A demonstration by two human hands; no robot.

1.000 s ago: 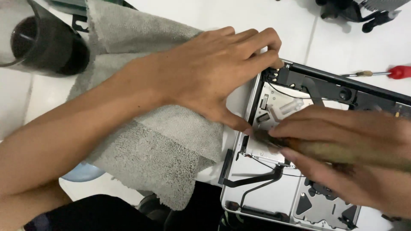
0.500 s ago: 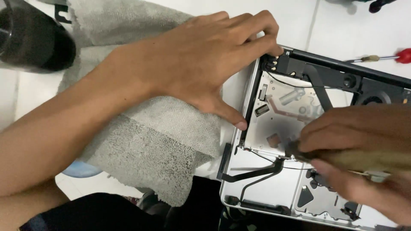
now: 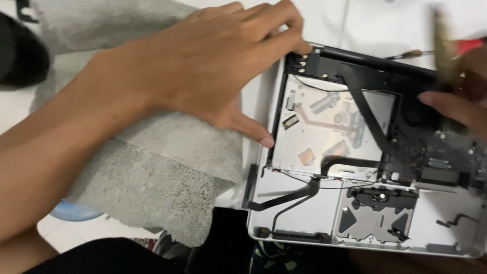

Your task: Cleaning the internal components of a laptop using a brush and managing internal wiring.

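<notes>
An open silver laptop (image 3: 304, 213) lies bottom-up with its cover off, showing a metal drive (image 3: 329, 127), black cables and a dark board. My left hand (image 3: 218, 66) is spread over its left edge, fingertips on the top-left corner and thumb against the side wall, holding the case. My right hand (image 3: 456, 101) is blurred at the right edge above the fan area. It is closed on a wooden-handled tool (image 3: 440, 40) that points upward, lifted off the drive.
A grey towel (image 3: 167, 187) lies under my left forearm, left of the laptop. A red-handled screwdriver (image 3: 413, 53) rests on the white table behind the laptop. A dark round object (image 3: 20, 56) sits at the far left, and something blue (image 3: 76, 212) pokes out below the towel.
My right hand has lifted the wooden-handled tool off the drive and moved up and right, uncovering the drive and board. My left hand keeps its hold on the laptop's edge.
</notes>
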